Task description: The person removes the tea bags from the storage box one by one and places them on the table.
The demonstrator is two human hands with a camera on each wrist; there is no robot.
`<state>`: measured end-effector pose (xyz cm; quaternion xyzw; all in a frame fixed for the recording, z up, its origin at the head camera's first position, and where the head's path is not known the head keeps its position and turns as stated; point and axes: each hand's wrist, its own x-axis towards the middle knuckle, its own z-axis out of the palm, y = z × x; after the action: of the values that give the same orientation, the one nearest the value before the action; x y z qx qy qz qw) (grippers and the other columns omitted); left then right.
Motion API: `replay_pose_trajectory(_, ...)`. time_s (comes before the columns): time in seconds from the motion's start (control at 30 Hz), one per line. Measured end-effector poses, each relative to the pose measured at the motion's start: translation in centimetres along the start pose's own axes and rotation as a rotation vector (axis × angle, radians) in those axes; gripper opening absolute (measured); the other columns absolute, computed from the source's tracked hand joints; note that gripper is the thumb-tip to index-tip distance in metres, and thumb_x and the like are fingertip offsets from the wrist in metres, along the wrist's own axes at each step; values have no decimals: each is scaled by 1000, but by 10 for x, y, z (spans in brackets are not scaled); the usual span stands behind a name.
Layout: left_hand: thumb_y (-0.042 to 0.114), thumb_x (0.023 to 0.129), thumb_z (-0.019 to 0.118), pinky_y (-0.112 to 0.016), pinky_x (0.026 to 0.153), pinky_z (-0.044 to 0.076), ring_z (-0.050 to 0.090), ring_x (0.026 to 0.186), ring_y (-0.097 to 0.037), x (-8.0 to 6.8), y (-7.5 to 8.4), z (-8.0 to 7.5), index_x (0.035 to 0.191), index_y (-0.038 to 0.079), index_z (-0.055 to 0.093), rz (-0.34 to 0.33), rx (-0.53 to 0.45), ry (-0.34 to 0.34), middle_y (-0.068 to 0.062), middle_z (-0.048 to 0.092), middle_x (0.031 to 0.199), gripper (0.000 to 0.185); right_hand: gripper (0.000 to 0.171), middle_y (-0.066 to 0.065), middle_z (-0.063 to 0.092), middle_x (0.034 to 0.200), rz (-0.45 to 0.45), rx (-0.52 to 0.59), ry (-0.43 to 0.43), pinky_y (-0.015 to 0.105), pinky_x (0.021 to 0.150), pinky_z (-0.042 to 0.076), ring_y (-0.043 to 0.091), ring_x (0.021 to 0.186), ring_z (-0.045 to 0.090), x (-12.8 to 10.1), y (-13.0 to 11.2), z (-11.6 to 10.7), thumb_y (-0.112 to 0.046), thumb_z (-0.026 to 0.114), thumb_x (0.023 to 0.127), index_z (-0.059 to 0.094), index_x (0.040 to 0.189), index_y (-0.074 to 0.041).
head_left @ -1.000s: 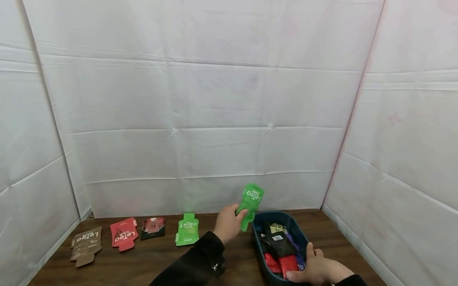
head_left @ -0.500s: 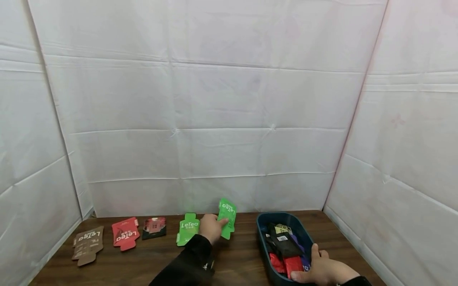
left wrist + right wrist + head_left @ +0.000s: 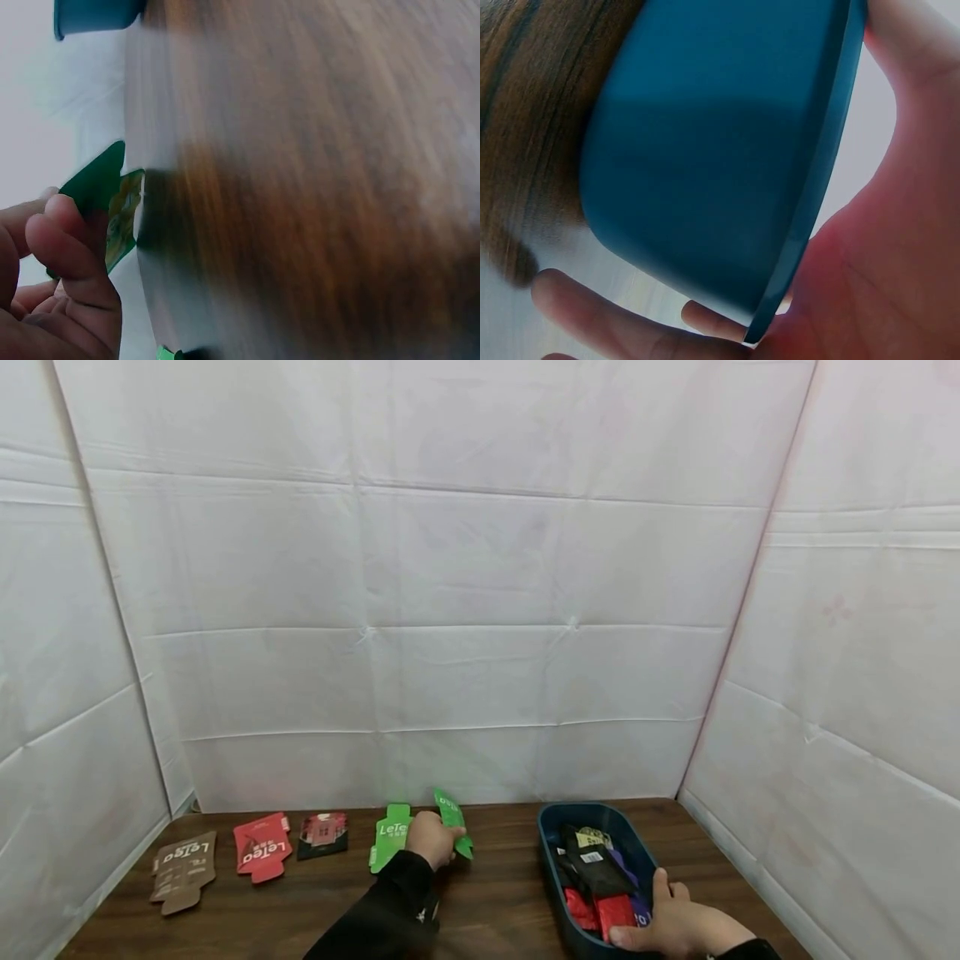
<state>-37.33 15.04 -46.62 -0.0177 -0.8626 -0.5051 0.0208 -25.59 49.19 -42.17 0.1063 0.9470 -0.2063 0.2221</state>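
My left hand (image 3: 431, 838) pinches a green LeTea packet (image 3: 453, 822) low over the wooden table (image 3: 495, 902), just right of another green LeTea packet (image 3: 391, 837) that lies flat. In the left wrist view the fingers (image 3: 64, 247) curl on the held green packet (image 3: 112, 206). My right hand (image 3: 671, 925) grips the near right rim of the dark blue tray (image 3: 551, 827), thumb inside. The right wrist view shows the tray's outer wall (image 3: 705, 150) against my palm (image 3: 885, 247).
A brown packet (image 3: 182, 868), a red packet (image 3: 260, 847) and a dark red packet (image 3: 322, 835) lie in a row at the left of the table. The tray holds several black, red and purple packets (image 3: 592, 872). White cloth walls enclose the table.
My left hand has carried the green packet from above the tray's left edge leftward and down, to beside the flat green packet. The right hand stays on the tray.
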Motion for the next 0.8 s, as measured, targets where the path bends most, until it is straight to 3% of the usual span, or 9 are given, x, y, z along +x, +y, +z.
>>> replay_pose_trajectory(0.2,27,92,74,-32,54,40,51,54,-19,1,-1,-1,64,7,60,66,259,84,-4,51,59,37,144,46,29,131,0,-10,8,70,92,39,56,108,48,-4,-2,0,-80,71,65,8,145,23)
replay_pose_trajectory(0.4,11,90,65,-30,47,36,42,48,-16,-1,-9,-8,55,12,50,116,319,151,0,43,52,38,142,47,29,132,-20,-23,13,72,91,38,60,109,47,-3,0,0,-78,71,68,8,145,23)
replay_pose_trajectory(0.53,3,84,56,-32,47,37,39,49,-16,-5,-13,-16,53,14,44,151,421,191,-1,41,53,35,143,48,29,132,-26,-33,17,72,90,38,61,108,46,-3,-1,-1,-79,71,67,8,144,24)
replay_pose_trajectory(0.63,8,84,57,-37,53,44,45,52,-19,-9,-14,-22,54,14,44,144,520,180,-4,46,56,33,144,48,29,132,-21,-38,19,73,89,39,60,107,47,-4,-2,-1,-80,71,67,9,144,24)
replay_pose_trajectory(0.8,22,86,63,-46,67,52,62,69,-29,-11,-15,-31,66,7,59,74,603,79,-11,62,74,25,144,47,30,131,-11,-31,10,73,91,37,60,107,47,-4,-4,0,-80,71,66,8,144,24)
